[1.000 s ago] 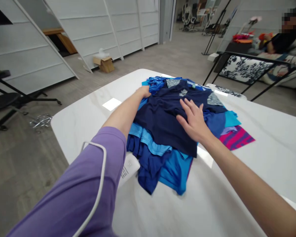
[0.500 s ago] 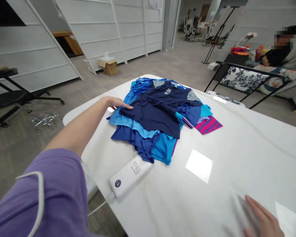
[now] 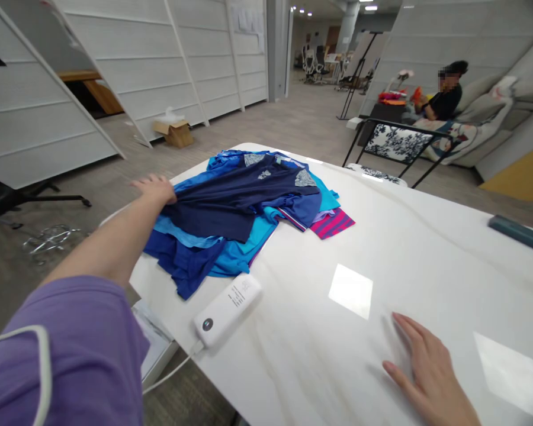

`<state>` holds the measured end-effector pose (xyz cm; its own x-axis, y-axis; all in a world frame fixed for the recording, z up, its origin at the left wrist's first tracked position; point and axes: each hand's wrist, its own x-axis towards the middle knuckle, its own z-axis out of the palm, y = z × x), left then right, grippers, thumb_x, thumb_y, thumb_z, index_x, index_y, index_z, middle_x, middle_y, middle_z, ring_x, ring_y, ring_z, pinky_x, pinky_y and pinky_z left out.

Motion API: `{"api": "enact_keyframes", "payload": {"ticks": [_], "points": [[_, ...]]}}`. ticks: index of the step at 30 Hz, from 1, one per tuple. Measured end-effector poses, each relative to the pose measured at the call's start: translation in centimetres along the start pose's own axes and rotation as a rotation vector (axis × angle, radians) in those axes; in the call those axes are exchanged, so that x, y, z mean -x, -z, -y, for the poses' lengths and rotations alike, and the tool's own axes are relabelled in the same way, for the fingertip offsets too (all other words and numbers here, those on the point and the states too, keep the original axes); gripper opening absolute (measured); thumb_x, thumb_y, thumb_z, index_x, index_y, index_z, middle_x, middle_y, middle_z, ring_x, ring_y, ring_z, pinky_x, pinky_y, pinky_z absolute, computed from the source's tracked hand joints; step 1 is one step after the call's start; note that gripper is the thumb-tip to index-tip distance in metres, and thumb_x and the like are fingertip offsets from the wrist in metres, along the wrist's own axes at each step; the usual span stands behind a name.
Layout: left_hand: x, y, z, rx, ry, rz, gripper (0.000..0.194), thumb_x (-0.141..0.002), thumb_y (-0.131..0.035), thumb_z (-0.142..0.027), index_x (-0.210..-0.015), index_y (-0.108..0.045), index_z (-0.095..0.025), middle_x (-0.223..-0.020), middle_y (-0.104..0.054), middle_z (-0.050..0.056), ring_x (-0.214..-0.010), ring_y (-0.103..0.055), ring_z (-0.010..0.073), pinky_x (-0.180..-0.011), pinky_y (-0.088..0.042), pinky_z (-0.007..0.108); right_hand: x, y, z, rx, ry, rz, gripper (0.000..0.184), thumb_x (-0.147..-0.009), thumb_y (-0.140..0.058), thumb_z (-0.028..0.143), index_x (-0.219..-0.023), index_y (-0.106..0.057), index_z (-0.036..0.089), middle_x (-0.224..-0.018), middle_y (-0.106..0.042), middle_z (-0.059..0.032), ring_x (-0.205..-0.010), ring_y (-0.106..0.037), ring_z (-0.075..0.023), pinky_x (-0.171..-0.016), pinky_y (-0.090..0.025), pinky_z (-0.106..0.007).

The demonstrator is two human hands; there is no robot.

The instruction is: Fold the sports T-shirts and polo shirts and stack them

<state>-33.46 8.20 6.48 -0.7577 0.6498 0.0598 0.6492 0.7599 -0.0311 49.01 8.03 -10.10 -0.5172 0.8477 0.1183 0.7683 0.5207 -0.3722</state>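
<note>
A navy T-shirt [image 3: 222,198] with grey patterned shoulders lies on top of a spread pile of blue clothes [image 3: 195,263]. My left hand [image 3: 156,188] is at the pile's left side, over the table edge, and grips the shirt's side; folds in the cloth run toward it. Its thumb is hidden, and some fingers point outward. My right hand [image 3: 426,370] is over the bare tabletop at lower right, fingers apart, holding nothing. From under the pile, at its right, pokes a pink and purple striped cloth [image 3: 333,223].
On the white table [image 3: 302,331] a white power bank [image 3: 228,310] with a cable lies just in front of the clothes. A dark green case [image 3: 519,232] rests near the right edge. Beyond stand a black-framed chair [image 3: 397,145] and a seated person [image 3: 444,100].
My left hand has moved left and drawn the navy T-shirt's side with it, stretching the cloth. The lower blue clothes shifted left too. My right hand has come further into view. The view has turned right.
</note>
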Motion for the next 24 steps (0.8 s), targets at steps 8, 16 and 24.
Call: {"api": "enact_keyframes", "payload": {"ticks": [8,16,24], "points": [[6.1,-4.8,-29.1,0.235,-0.6,0.106,0.114,-0.091,-0.056,-0.097,-0.183,-0.036,-0.032,-0.191,-0.032,0.017,-0.172,-0.033,0.0499,-0.136,-0.036,0.074,0.4,0.5,0.5,0.082,0.099,-0.026,0.102,-0.102,-0.07,0.065,-0.188,-0.024,0.036,-0.177,-0.049,-0.0143,-0.153,-0.056,-0.0489,-0.12,-0.055,-0.072],[4.6,-8.9,-40.4,0.189,-0.392,0.168,0.087,-0.109,-0.041,-0.07,-0.186,-0.032,-0.031,-0.194,-0.023,0.017,-0.176,-0.017,0.0562,-0.131,-0.022,0.092,0.3,0.1,-0.3,0.005,0.145,-0.086,0.105,-0.091,-0.079,0.06,-0.185,-0.036,0.046,-0.167,-0.062,-0.0129,-0.143,-0.063,-0.0552,-0.107,-0.059,-0.079],[-0.8,-8.5,-40.1,0.22,-0.317,0.076,0.076,-0.114,-0.041,-0.059,-0.184,-0.038,-0.027,-0.191,-0.031,0.017,-0.175,-0.022,0.0504,-0.136,-0.016,0.088,-0.3,0.3,0.5,0.022,0.119,-0.099,0.103,-0.092,-0.079,0.063,-0.184,-0.036,0.047,-0.168,-0.062,-0.0079,-0.146,-0.063,-0.0503,-0.106,-0.064,-0.072]]}}
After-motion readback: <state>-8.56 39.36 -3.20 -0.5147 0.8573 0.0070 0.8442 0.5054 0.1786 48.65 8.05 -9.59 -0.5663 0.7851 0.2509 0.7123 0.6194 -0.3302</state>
